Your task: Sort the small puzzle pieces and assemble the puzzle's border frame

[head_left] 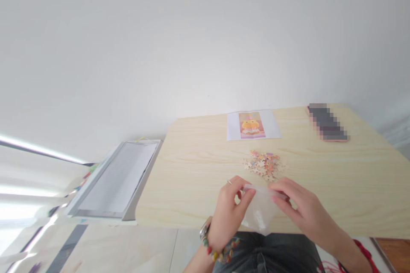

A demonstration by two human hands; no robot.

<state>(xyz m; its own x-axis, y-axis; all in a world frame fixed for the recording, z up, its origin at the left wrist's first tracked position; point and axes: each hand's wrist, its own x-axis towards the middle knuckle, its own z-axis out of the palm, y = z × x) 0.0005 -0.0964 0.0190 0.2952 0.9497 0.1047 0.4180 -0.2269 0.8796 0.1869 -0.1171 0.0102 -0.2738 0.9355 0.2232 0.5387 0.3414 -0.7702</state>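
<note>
Both hands pinch the top edge of a clear plastic bag [261, 213] at the near edge of the table [192, 179], the left hand [229, 213] and right hand [299, 206] each gripping a side. It looks emptied: puzzle pieces [264, 165] lie heaped just beyond, below a picture sheet [253, 124]. Setting the bag aside seems next.

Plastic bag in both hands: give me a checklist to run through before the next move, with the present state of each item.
1. Both hands on the clear plastic bag: ok, left hand and right hand pinch its top edge.
2. Bag emptied: cannot tell, the film is see-through, but the lower part is blurred.
3. Puzzle pieces in one heap on the table: ok, just beyond the hands.
4. Reference picture in view: ok, flat behind the heap.
5. Phone apart from the pieces: ok, at the far right.
</note>
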